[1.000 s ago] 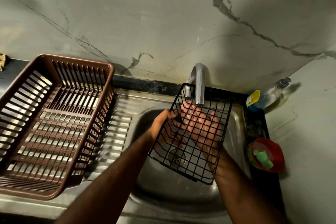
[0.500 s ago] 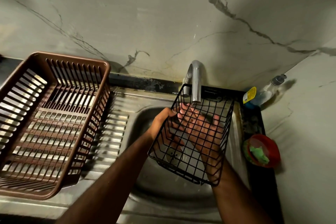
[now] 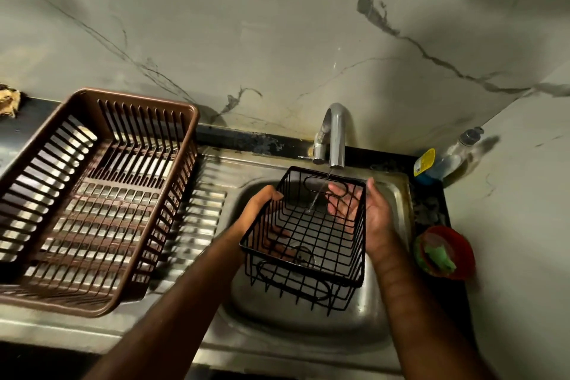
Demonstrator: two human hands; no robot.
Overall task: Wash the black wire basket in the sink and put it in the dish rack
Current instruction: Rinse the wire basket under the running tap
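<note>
I see my left hand (image 3: 262,207) gripping the black wire basket (image 3: 308,225), right hand (image 3: 367,213) fingers curled over its rim; the yellow bottle label (image 3: 425,162) is unreadable.

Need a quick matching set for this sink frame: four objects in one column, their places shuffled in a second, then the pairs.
Things:
1. black wire basket
2. brown slatted plastic dish rack
3. red round plastic bowl
4. curved grey metal tap

Places:
A. on the steel drainboard, left of the basin
B. on the dark counter, right of the sink
C. held over the basin by the left hand and right hand
D. at the back edge of the sink, running a thin stream of water

Pairs: 1-C, 2-A, 3-B, 4-D
</note>
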